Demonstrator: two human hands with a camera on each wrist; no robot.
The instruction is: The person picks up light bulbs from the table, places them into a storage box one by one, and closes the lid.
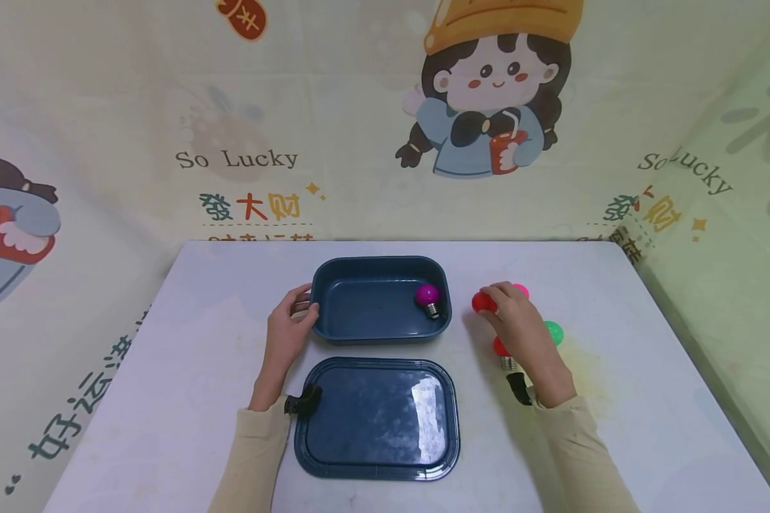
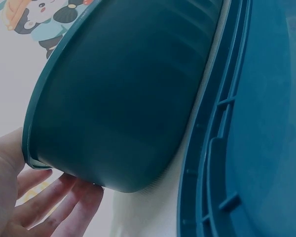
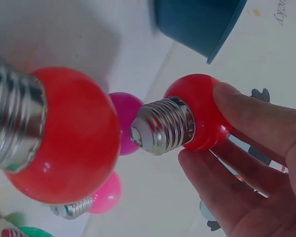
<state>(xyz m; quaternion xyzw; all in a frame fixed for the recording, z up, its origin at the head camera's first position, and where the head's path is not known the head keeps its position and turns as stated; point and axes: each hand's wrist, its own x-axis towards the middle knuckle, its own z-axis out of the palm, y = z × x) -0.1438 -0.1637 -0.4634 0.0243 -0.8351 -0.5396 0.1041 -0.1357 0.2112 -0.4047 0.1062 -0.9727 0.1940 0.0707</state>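
Note:
My right hand [image 1: 520, 324] pinches a red light bulb [image 3: 202, 111] by its round globe, with thumb and fingertips on it. In the right wrist view the bulb's silver screw base points away from the palm. At the left end of a dark blue container [image 1: 372, 335], my left hand [image 1: 289, 324] grips the rim; its fingers [image 2: 64, 202] lie against the outer wall in the left wrist view. Inside that container, at its right end, lies a purple bulb [image 1: 427, 296].
A second red bulb [image 3: 74, 133], another purple bulb [image 3: 126, 118], a pink bulb [image 3: 106, 192] and a green bulb [image 1: 554, 333] lie around the right hand. The dark blue lid [image 1: 366, 420] lies flat in front of the container on the white table [image 1: 186, 342].

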